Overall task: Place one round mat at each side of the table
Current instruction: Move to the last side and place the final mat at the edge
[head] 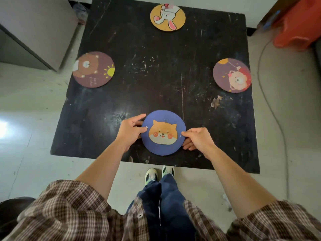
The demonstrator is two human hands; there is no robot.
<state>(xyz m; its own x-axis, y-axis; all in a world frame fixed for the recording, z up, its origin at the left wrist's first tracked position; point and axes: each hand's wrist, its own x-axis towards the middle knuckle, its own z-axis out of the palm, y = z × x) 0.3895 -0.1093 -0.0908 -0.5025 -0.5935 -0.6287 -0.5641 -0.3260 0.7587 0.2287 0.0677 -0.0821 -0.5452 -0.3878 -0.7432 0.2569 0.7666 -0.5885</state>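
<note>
Four round mats sit on the dark desk [156, 80], one per side: a rabbit mat [167, 16] at 12 o'clock, a purple mat with a red-haired figure [231, 75] at 3 o'clock, a bear mat [93, 69] at 9 o'clock, and the blue dog-face mat [163, 132] at 6 o'clock, near the desk's front edge. The left hand [129, 132] grasps that blue mat's left rim and the right hand [197, 139] pinches its right rim, fingers curled underneath. Whether it lies flat yet I cannot tell. The risk, I judge, is uneven release: one hand letting go first could slide the mat off-centre or toward the near edge. The bear mat already overhangs its side slightly, so a bump there could tip it off.
</note>
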